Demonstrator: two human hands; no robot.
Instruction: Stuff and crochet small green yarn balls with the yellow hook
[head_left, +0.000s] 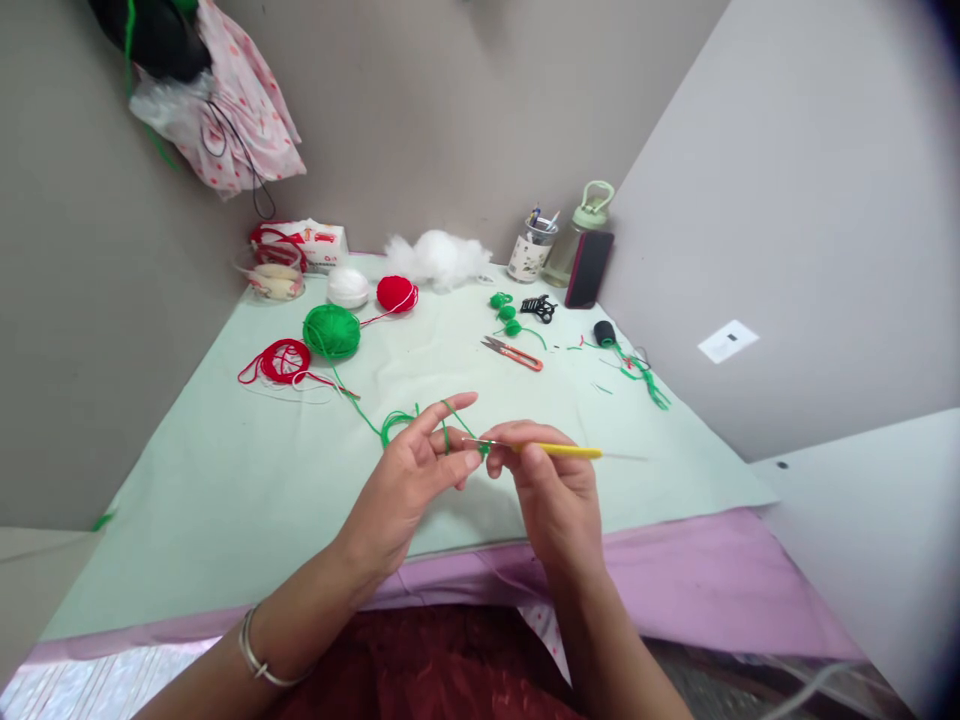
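Observation:
A small green crocheted piece is pinched between the thumb and fingers of my left hand, whose index finger is raised with green yarn looped over it. My right hand grips a crochet hook with a yellow handle; its metal tip touches the green piece, and its thin rear end points right. The yarn runs back from my left hand past loose green loops to a green ball at the left. My right fingertips are close beside the piece and partly hide it.
Orange-handled snips, small green pieces and a black claw clip lie beyond my hands. Red and white yarn balls, white stuffing, a pen cup, a bottle and a phone stand behind.

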